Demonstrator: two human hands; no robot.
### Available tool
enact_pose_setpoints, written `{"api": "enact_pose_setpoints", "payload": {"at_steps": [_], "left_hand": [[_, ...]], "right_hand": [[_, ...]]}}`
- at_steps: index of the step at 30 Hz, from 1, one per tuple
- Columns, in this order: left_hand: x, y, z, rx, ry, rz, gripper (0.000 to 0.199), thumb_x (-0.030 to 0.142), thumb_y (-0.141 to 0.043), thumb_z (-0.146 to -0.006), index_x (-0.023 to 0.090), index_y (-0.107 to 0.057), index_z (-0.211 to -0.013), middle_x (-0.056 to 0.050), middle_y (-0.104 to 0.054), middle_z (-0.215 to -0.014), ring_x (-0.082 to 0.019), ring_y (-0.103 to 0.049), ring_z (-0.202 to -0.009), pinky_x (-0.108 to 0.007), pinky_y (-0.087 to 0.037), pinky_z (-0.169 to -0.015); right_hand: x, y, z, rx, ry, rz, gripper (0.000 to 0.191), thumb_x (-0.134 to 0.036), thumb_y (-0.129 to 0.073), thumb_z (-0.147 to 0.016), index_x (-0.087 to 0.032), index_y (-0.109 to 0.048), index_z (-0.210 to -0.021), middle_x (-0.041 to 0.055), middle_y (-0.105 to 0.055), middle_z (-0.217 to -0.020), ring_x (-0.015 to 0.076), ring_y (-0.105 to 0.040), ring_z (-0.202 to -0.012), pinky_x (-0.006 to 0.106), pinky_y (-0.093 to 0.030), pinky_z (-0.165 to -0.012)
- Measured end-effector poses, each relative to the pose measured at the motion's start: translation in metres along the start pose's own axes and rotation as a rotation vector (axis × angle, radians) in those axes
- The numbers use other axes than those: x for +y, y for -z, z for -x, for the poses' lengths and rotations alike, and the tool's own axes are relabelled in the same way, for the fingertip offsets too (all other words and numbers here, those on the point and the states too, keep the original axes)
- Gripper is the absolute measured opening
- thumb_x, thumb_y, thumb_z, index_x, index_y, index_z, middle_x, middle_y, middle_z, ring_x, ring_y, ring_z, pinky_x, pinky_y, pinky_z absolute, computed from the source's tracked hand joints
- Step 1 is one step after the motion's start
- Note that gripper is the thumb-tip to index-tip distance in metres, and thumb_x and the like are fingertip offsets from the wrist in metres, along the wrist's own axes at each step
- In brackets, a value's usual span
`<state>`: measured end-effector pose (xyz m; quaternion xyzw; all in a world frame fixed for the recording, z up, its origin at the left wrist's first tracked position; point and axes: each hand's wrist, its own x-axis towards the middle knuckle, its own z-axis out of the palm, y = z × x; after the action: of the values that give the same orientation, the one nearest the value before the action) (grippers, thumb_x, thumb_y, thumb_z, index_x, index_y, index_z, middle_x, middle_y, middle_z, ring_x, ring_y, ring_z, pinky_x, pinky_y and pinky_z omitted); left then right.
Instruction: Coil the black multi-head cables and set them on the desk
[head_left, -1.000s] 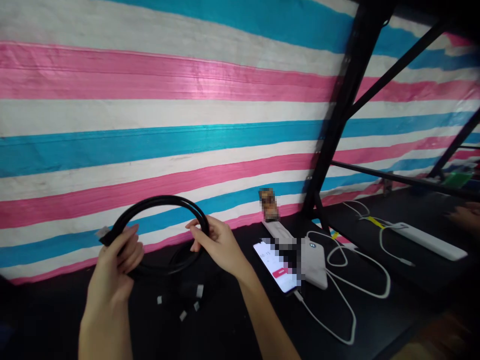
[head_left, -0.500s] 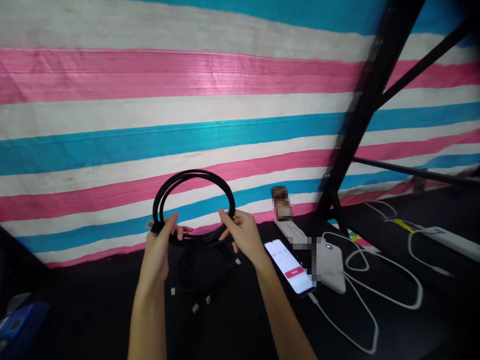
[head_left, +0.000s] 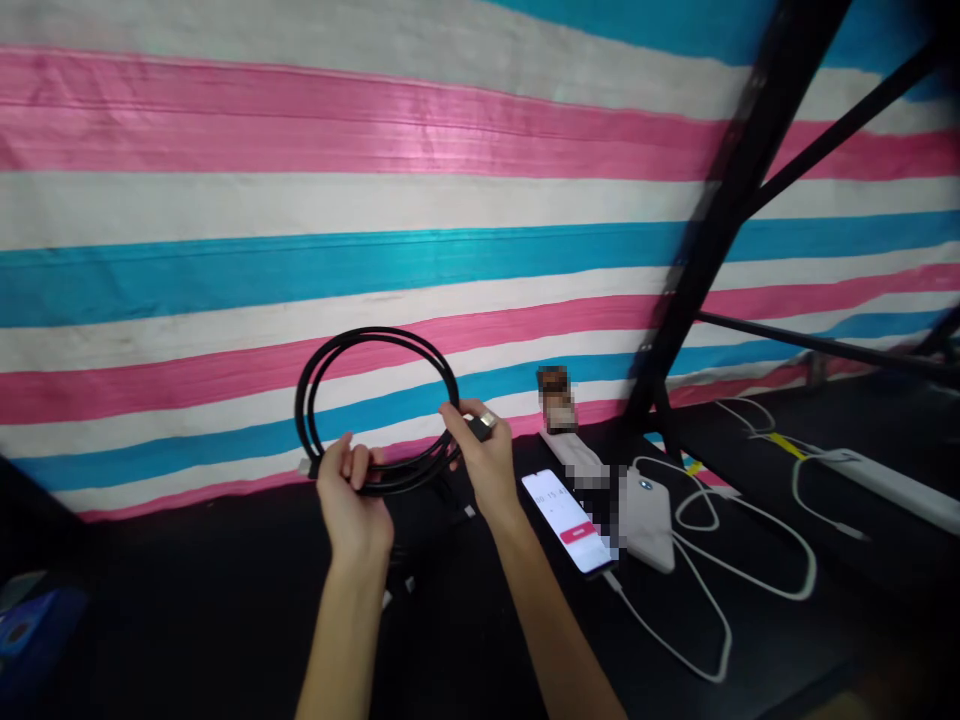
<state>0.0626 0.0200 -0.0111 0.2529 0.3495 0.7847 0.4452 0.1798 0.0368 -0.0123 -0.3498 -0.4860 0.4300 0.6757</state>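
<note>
A blue, box-like item [head_left: 41, 635] sits far left. The left hand [head_left: 354, 490] grips a round coil of black cable [head_left: 409, 480] above the table, its wrist partly hiding small pale tabs [head_left: 410, 584]. The right hand [head_left: 480, 452] pinches the coil's right side. Rightward lie a lit phone [head_left: 570, 525], pale rectangular power bank [head_left: 649, 525] and long white bar [head_left: 892, 485]. The black tabletop [head_left: 187, 610] meets pink-blue-white striped sheeting [head_left: 225, 280], crossed by a black post [head_left: 727, 200].
</note>
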Motion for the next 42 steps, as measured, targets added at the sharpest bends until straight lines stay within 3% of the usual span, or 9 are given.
{"api": "enact_pose_setpoints", "payload": {"at_steps": [2,5,9,15,21,25,30,35,42], "left_hand": [[-0.007,0.000,-0.002,0.019,-0.043,-0.056,0.039,0.031,-0.056,-0.070,0.021,-0.022,-0.053,0.009,-0.020,-0.043,-0.007,-0.039,-0.047,-0.020,-0.040,-0.057],[-0.006,0.008,-0.011,0.002,-0.077,-0.211,0.029,0.031,-0.062,-0.068,0.020,-0.038,-0.055,0.007,-0.040,-0.050,-0.007,-0.043,-0.052,-0.020,-0.038,-0.055],[0.005,0.032,-0.032,-0.158,0.058,-0.446,0.028,0.038,-0.071,-0.061,0.015,-0.056,-0.062,0.000,-0.056,-0.060,-0.008,-0.043,-0.049,-0.022,-0.031,-0.042],[-0.004,0.073,-0.063,-0.248,0.223,-0.756,0.032,0.042,-0.072,-0.058,0.015,-0.055,-0.061,0.004,-0.050,-0.051,-0.007,-0.043,-0.043,-0.022,-0.035,-0.043],[-0.038,0.088,-0.073,-0.336,0.479,-1.147,0.014,0.022,-0.062,-0.075,0.013,-0.055,-0.082,0.004,-0.054,-0.056,-0.009,-0.049,-0.043,-0.021,-0.038,-0.042],[-0.052,0.095,-0.075,-0.381,0.578,-1.329,0.025,0.022,-0.066,-0.071,0.015,-0.051,-0.090,0.006,-0.051,-0.060,-0.010,-0.050,-0.045,-0.025,-0.044,-0.046],[-0.053,0.107,-0.077,-0.460,0.700,-1.429,0.047,0.037,-0.077,-0.049,0.018,-0.050,-0.083,0.001,-0.054,-0.057,-0.020,-0.058,-0.048,-0.031,-0.047,-0.048],[-0.054,0.110,-0.079,-0.539,0.746,-1.447,0.055,0.047,-0.076,-0.043,0.019,-0.048,-0.081,-0.002,-0.059,-0.061,-0.022,-0.062,-0.052,-0.031,-0.049,-0.052],[-0.044,0.106,-0.079,-0.541,0.629,-1.510,0.058,0.065,-0.069,-0.041,0.019,-0.052,-0.072,-0.004,-0.059,-0.063,-0.020,-0.060,-0.055,-0.028,-0.042,-0.048]], "right_hand": [[0.001,-0.003,0.001,0.042,0.046,0.040,0.031,-0.046,-0.065,-0.075,-0.018,-0.052,-0.073,-0.0102,-0.042,-0.045,0.0034,-0.035,-0.029,0.016,-0.028,-0.028],[0.009,-0.003,-0.001,0.037,0.028,0.022,0.032,-0.050,-0.060,-0.078,-0.020,-0.048,-0.077,-0.0085,-0.053,-0.048,0.0043,-0.038,-0.026,0.015,-0.026,-0.025],[0.029,0.004,-0.013,0.007,-0.124,0.037,0.035,-0.053,-0.057,-0.078,-0.019,-0.048,-0.081,-0.0075,-0.056,-0.049,0.0052,-0.040,-0.025,0.015,-0.027,-0.024],[0.059,0.019,-0.025,-0.157,-0.367,0.237,0.024,-0.028,-0.059,-0.077,-0.015,-0.054,-0.097,-0.0025,-0.064,-0.055,0.0065,-0.050,-0.031,0.014,-0.038,-0.030],[0.090,0.034,-0.027,-0.259,-0.606,0.484,0.012,-0.017,-0.067,-0.068,-0.012,-0.056,-0.069,-0.0004,-0.059,-0.045,0.0126,-0.059,-0.038,0.017,-0.048,-0.034],[0.107,0.043,-0.030,-0.314,-0.736,0.612,0.014,-0.012,-0.070,-0.064,-0.011,-0.057,-0.069,0.0002,-0.056,-0.039,0.0163,-0.061,-0.039,0.020,-0.049,-0.035],[0.115,0.046,-0.031,-0.342,-0.759,0.720,0.028,-0.004,-0.070,-0.061,-0.007,-0.060,-0.087,0.0003,-0.056,-0.037,0.0156,-0.058,-0.035,0.017,-0.045,-0.032],[0.118,0.050,-0.032,-0.318,-0.727,0.789,0.034,-0.004,-0.065,-0.066,-0.008,-0.058,-0.100,-0.0042,-0.054,-0.037,0.0128,-0.056,-0.034,0.017,-0.045,-0.034],[0.114,0.065,-0.037,-0.373,-0.704,0.797,0.011,-0.014,-0.066,-0.070,-0.012,-0.065,-0.081,-0.0004,-0.059,-0.045,0.0124,-0.060,-0.039,0.016,-0.046,-0.037]]}}
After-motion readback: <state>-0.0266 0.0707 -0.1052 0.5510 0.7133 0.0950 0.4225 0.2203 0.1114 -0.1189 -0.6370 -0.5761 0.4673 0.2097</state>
